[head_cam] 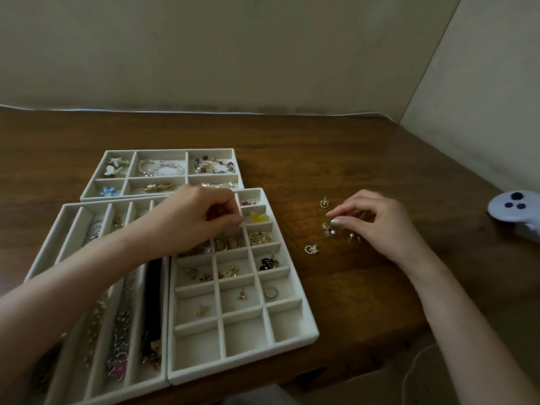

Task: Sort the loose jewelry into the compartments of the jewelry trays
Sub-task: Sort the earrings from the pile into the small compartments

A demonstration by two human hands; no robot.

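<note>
Loose earrings (330, 229) on bench (350, 159) lie under right hand (377, 223); fingers curled, grasp unclear. Left hand (201, 217) over grid tray (292, 331), fingers pinched together, contents unclear.

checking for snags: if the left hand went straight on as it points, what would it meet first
Likely the yellow piece in the grid tray, just past the left hand; depth unclear.

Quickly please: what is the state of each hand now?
Left hand: fingertips pinched together over the grid tray; anything held cannot be told.
Right hand: fingers curled at the loose jewelry; grip cannot be told.
</note>
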